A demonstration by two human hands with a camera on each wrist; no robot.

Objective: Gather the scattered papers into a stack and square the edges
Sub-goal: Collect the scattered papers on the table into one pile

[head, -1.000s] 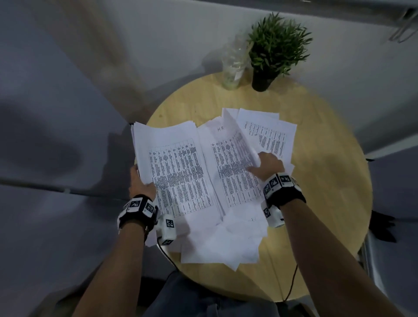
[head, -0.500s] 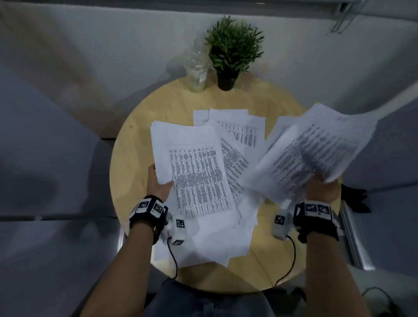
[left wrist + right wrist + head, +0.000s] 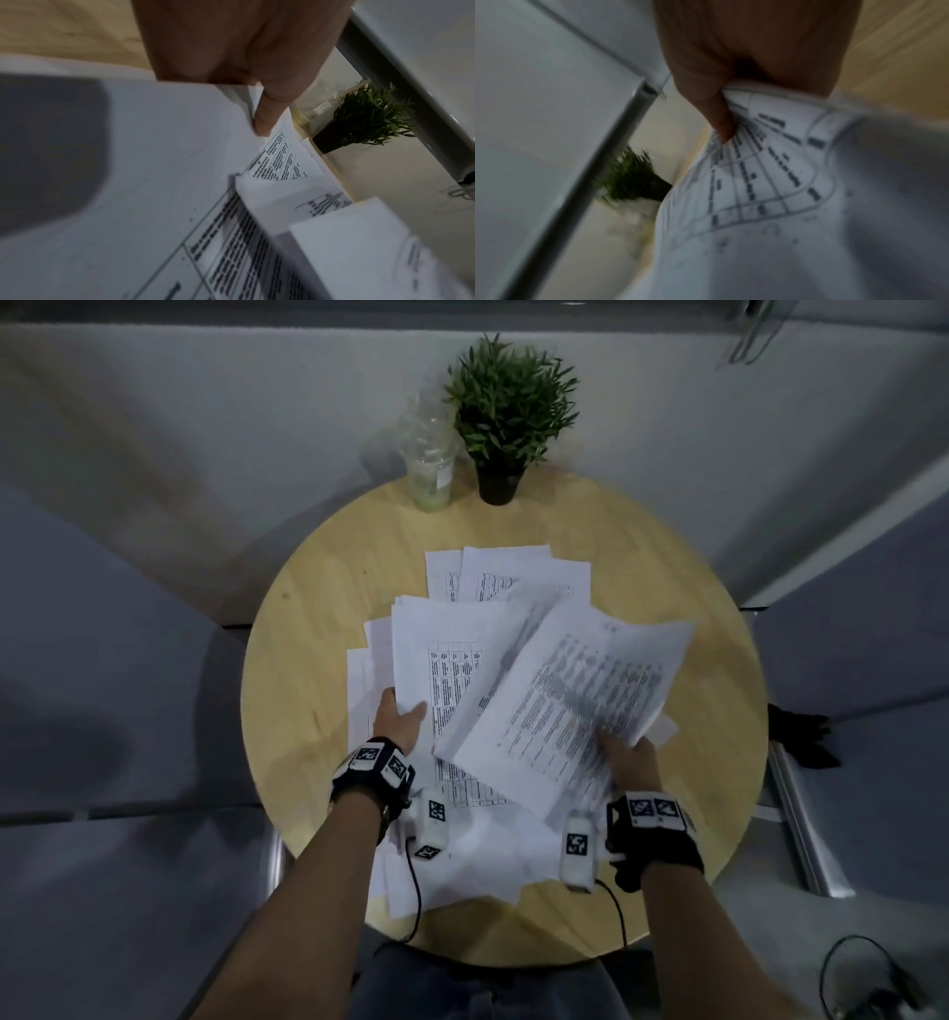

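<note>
Left hand [image 3: 399, 717]: pinches gathered bundle [image 3: 441, 654] at near corner, held as base for merging. Right hand [image 3: 627, 756]: grips loose sheets [image 3: 580, 701], tilted over bundle, likely to join. Remaining papers [image 3: 513, 572]: scattered centre and far on round table [image 3: 308, 660].

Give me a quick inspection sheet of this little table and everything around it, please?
Surface: round wooden table, mostly covered.
Job's things: loose papers overlapping, not squared.
Clutter: potted plant and plastic cup at the far edge.
Grips: left hand holds a sheaf; right hand pinches a lifted bundle.
Cables: black cable from each wrist.
Surroundings: grey partitions.
</note>
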